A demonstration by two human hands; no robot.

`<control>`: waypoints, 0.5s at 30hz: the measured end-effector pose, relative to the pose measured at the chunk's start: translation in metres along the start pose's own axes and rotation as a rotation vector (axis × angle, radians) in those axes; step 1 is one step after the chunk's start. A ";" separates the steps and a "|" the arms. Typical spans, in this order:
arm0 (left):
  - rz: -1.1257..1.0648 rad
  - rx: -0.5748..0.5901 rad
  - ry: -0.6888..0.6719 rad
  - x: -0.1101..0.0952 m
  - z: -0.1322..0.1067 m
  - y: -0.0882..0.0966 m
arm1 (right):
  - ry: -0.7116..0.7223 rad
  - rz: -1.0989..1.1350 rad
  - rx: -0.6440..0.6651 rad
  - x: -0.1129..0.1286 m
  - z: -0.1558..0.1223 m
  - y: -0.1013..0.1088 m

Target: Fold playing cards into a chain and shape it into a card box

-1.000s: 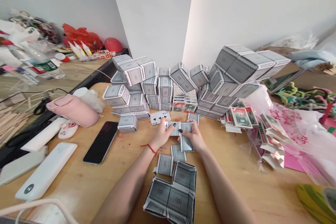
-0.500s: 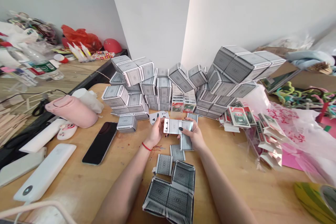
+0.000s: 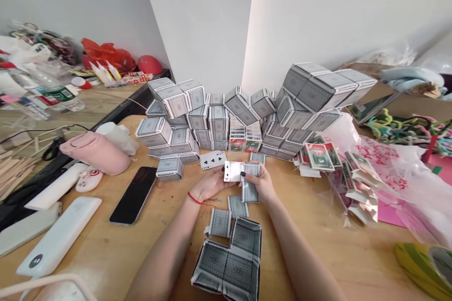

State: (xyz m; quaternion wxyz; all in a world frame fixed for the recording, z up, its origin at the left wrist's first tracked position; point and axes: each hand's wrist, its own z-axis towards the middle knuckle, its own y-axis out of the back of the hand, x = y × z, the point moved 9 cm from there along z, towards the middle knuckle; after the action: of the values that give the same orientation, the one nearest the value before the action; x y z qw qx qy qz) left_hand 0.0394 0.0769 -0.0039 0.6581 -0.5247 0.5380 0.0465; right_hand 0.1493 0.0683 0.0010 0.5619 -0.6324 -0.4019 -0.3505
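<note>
Wooden table (image 3: 95,240), card boxes (image 3: 181,140) before white wall (image 3: 197,23).

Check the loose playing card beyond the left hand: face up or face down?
Face up: the playing card shows black club pips and a corner index, not the grey patterned back.

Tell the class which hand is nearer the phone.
Left. The left hand lies to the right of the phone, with a gap between them; the right hand is farther right still, beyond the folded card it grips.
</note>
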 end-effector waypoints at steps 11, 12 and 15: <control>-0.090 -0.058 0.039 0.004 -0.003 0.006 | 0.068 -0.114 -0.051 0.002 0.000 0.006; -0.083 -0.077 0.044 0.004 -0.003 0.007 | 0.067 -0.119 -0.056 0.002 0.001 0.007; -0.065 -0.125 0.059 0.005 -0.002 0.011 | 0.065 -0.129 -0.071 0.002 0.001 0.008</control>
State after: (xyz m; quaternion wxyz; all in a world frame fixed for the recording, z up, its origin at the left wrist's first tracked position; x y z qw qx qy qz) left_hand 0.0331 0.0778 -0.0142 0.6089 -0.5832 0.5359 0.0431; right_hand 0.1572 0.0690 -0.0012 0.5279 -0.6132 -0.4107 -0.4204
